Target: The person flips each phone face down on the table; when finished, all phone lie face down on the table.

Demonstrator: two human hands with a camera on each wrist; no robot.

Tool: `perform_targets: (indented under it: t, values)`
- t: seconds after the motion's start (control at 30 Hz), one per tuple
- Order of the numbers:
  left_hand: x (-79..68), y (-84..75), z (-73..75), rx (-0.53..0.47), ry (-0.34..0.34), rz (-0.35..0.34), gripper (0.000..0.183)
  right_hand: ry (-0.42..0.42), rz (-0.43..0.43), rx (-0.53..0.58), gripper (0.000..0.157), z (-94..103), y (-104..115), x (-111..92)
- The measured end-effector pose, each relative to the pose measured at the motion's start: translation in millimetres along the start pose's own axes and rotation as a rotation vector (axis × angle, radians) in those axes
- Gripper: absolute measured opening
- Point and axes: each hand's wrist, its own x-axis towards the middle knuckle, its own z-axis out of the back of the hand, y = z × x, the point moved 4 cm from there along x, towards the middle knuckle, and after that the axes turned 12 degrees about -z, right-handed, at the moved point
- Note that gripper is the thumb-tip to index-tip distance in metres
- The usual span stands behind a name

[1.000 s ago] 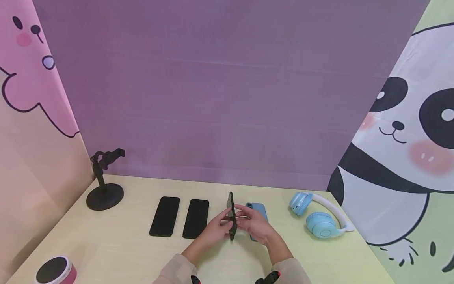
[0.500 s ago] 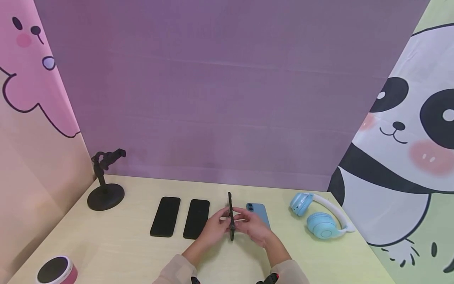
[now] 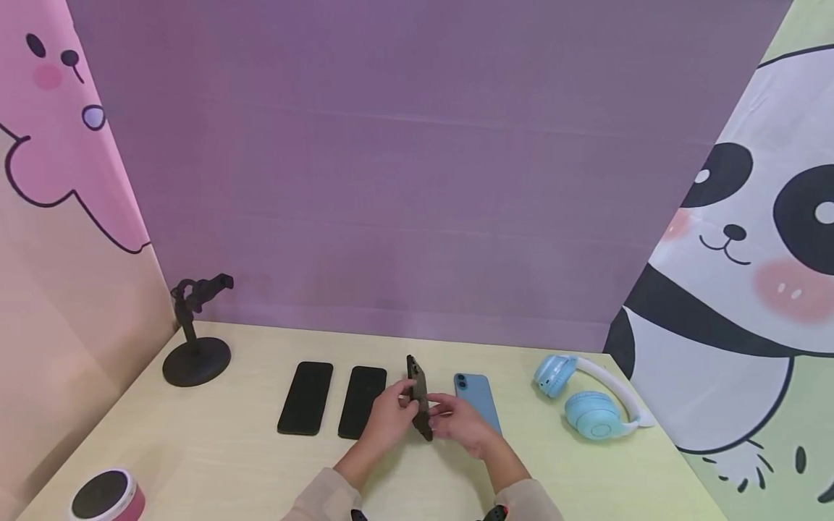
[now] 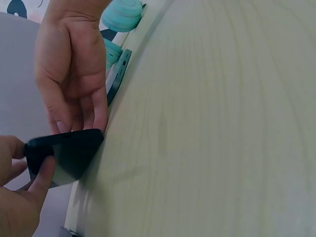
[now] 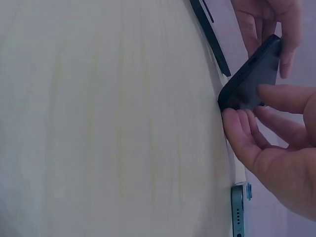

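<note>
A dark smartphone (image 3: 418,391) is held on edge above the table, tilted, its back with the camera turned partly to the right. My left hand (image 3: 384,420) pinches its left side; in the left wrist view the thumb of that hand (image 4: 22,207) lies on the phone's face (image 4: 74,158). From the other side my right hand (image 3: 464,425) holds it. The right wrist view has this hand's thumb and fingers (image 5: 281,148) about the phone's near corner (image 5: 252,76). Just right of the hands lies a blue phone (image 3: 478,398), partly covered by the right hand.
Two black phones (image 3: 306,398) (image 3: 362,401) lie side by side left of the hands. A black phone stand (image 3: 195,359) is at the back left, a pink-and-white round speaker-like thing (image 3: 107,496) at the front left. Blue-white headphones (image 3: 594,412) lie at the right.
The phone, almost edge-on before, has turned and its top has tipped left, so its back now shows. Both hands have shifted slightly with it, and more of the blue phone is visible.
</note>
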Motion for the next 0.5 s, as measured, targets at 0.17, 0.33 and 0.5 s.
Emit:
perform_targets:
  t: [0.17, 0.33, 0.5]
  values:
    - [-3.8, 3.3, 4.2, 0.144, -0.021, -0.003, 0.028, -0.072, 0.016, -0.112, 0.055, 0.7, -0.6, 1.0]
    - [-6.9, 8.7, 4.5, 0.205, -0.030, 0.029, 0.029, -0.154, 0.036, -0.292, 0.050, -1.6, 2.2, 1.1]
    - [-6.4, 11.8, 1.7, 0.238, -0.010, 0.044, 0.031, -0.220, 0.022, -0.417, 0.047, -2.2, 3.3, 4.6]
